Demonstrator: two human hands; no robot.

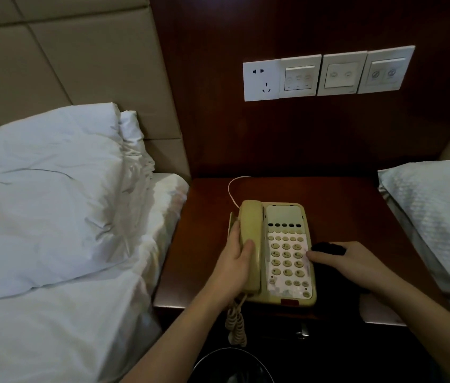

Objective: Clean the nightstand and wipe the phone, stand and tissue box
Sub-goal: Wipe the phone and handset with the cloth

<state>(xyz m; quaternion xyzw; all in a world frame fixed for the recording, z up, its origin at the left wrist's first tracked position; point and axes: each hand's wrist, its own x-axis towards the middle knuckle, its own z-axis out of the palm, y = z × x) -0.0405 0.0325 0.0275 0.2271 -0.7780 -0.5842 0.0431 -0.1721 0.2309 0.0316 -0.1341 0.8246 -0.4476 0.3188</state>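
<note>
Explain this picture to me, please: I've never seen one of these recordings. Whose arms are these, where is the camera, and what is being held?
There is no machine here. A person wears a camera on the head, looking down at their own arms. The left hand grips the handset of a cream desk telephone on a dark wooden nightstand. The right hand holds a dark cloth against the phone's right edge. White pillows lie on both sides.

Dim room, warm cast. Bedding [52, 189] on left is brightest, near blown out; wood wall panel [315, 139] almost black w/ little detail. Faint glare along table [342, 205] front edge. Dark cloth [328, 248] lost in shadow. Wide-angle bend at edges; overall soft, compression smear.
</note>
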